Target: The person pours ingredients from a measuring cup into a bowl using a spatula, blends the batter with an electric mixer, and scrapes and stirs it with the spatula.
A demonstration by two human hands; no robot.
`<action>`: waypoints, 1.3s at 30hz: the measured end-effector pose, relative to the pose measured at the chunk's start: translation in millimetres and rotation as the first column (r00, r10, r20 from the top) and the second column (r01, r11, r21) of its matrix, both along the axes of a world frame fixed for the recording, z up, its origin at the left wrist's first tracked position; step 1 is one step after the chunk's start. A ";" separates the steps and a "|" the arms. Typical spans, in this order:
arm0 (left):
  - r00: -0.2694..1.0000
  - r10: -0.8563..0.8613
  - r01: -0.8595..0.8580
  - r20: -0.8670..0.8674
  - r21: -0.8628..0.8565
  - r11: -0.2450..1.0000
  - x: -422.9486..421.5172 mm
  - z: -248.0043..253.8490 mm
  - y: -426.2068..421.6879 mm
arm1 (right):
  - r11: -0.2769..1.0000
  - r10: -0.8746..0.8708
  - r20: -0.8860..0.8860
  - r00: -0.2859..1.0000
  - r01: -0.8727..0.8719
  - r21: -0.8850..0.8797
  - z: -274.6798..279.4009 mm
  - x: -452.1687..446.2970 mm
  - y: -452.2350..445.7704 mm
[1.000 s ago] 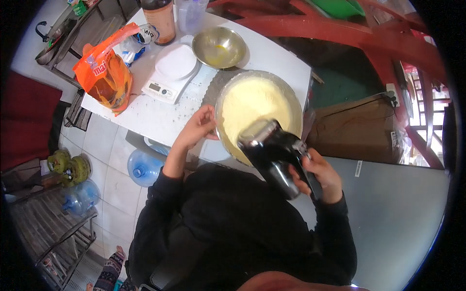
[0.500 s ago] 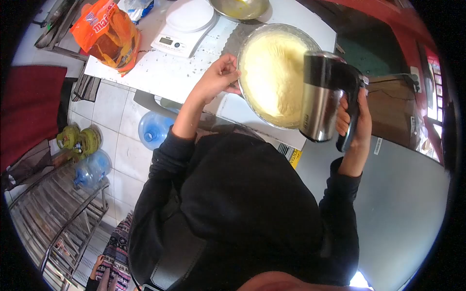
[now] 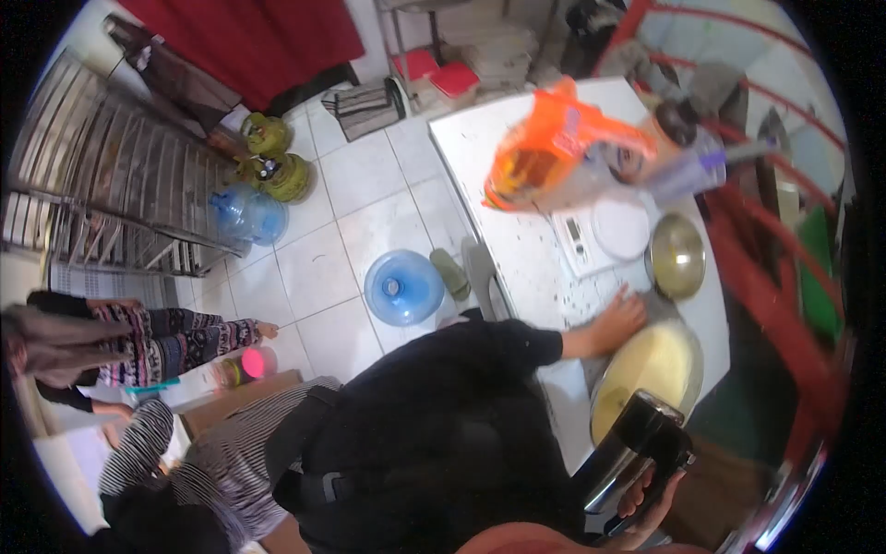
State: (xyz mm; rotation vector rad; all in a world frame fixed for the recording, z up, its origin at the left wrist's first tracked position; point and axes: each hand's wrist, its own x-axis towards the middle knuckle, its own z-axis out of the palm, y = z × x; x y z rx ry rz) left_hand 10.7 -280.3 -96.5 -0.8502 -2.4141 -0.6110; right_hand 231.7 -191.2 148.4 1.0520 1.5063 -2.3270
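A large mixing bowl (image 3: 694,355) of pale yellow batter (image 3: 657,365) stands on the white table. My left hand (image 3: 620,321) is at its near rim, fingers curled against the edge. My right hand (image 3: 646,503) is wrapped round the black handle of a silver and black hand mixer (image 3: 616,462), whose body is tilted over the bowl's lower side. The beaters are hidden from view. Beyond my left hand are a white kitchen scale (image 3: 577,242) and a smaller metal bowl (image 3: 678,258) with some yellow residue.
An orange bag (image 3: 544,152) and a clear container with purple trim (image 3: 688,171) stand on the white table (image 3: 461,138). On the floor are a blue water bottle (image 3: 403,288) and green gas cylinders (image 3: 281,175). Metal racks (image 3: 111,175) and two other people are at left.
The view has swung round to the left, bringing the floor, racks and other people into sight. The bowl and mixer now appear lower right; my right hand still holds the mixer.
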 end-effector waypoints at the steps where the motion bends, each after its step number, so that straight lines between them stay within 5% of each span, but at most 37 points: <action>1: 1.000 -0.012 0.012 0.013 -0.023 1.000 3.8 -3.0 -7.7 | 1.000 0.008 -0.025 1.000 -0.009 -0.023 -1.9 -8.0 -3.8; 6: 0.964 -0.227 0.228 0.135 0.005 0.974 17.3 -7.7 -41.2 | 0.982 -0.178 -0.122 0.976 0.169 -0.079 3.8 -36.0 -26.6; 9: 0.949 -0.256 0.268 0.185 -0.040 0.963 25.9 -3.6 -77.8 | 0.989 -0.137 -0.180 0.974 0.146 0.038 -6.9 -33.4 -13.3; 13: 0.884 -0.268 0.360 0.383 -0.192 0.913 31.6 9.0 -119.0 | 0.978 -0.204 -0.126 0.971 0.207 0.009 1.9 -14.8 -11.2; 15: 0.908 -0.241 0.346 0.344 -0.290 0.892 28.0 -6.2 -135.3 | 0.980 -0.182 -0.113 0.977 0.190 0.064 -7.0 -9.6 -4.0; 18: 0.805 -0.149 0.490 0.574 -0.503 0.712 15.2 24.8 -153.8 | 0.988 -0.145 -0.065 0.987 0.148 0.050 1.2 -6.2 -9.7; 20: 0.680 -0.241 0.566 0.692 -0.286 0.774 -2.5 23.3 -150.4 | 0.991 -0.136 0.003 0.991 0.136 0.021 4.8 -6.0 -15.1; 21: 0.523 -0.428 0.519 0.737 0.124 0.846 -16.1 19.5 -146.1 | 0.998 -0.056 -0.009 0.998 0.056 0.019 4.1 -6.0 -18.7; 22: 0.281 -0.487 0.270 0.827 0.419 0.867 -26.3 53.4 -132.5 | 1.000 0.007 -0.021 1.000 -0.007 0.000 -0.9 0.6 -23.7; 24: 0.170 -0.608 0.120 0.775 0.596 0.794 -45.0 45.0 -117.1 | 0.982 0.103 -0.108 0.989 -0.119 -0.148 1.4 -2.3 -40.6; 26: 0.154 -0.660 -0.044 0.735 0.672 0.739 -56.5 53.8 -89.6 | 0.965 0.155 -0.173 0.973 -0.186 -0.183 -3.1 -12.1 -49.3; 29: 0.309 -0.550 0.146 0.776 0.533 0.833 -79.0 59.2 -49.7 | 0.980 0.071 -0.228 0.971 -0.110 -0.163 -20.6 -29.5 -53.3; 32: 0.232 -0.615 0.193 0.754 0.584 0.789 -100.6 52.6 -14.7 | 0.983 -0.024 -0.293 0.956 -0.030 -0.180 -44.5 -51.5 -43.0; 39: 0.270 -0.619 0.464 0.738 0.464 0.755 -126.6 54.5 13.6 | 0.951 -0.263 -0.351 0.899 0.180 -0.252 -61.2 -71.2 4.4</action>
